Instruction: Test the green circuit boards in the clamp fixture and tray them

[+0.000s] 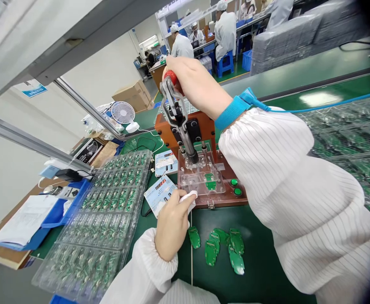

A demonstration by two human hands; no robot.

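Clear tray of boards at left. Left hand curled closed at fixture's near edge, loose green boards just right, nearer it. Right hand grips red-knobbed lever, which slants down onto clamped board directly below.

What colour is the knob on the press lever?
Red, on the lever knob under the right hand; head view.

A small white meter lying between the tray of boards and the test fixture shows red digits on a dark display, too small to read for certain. A blue-and-white sign on the wall at upper left carries print too blurred to make out. Nothing else is legible.
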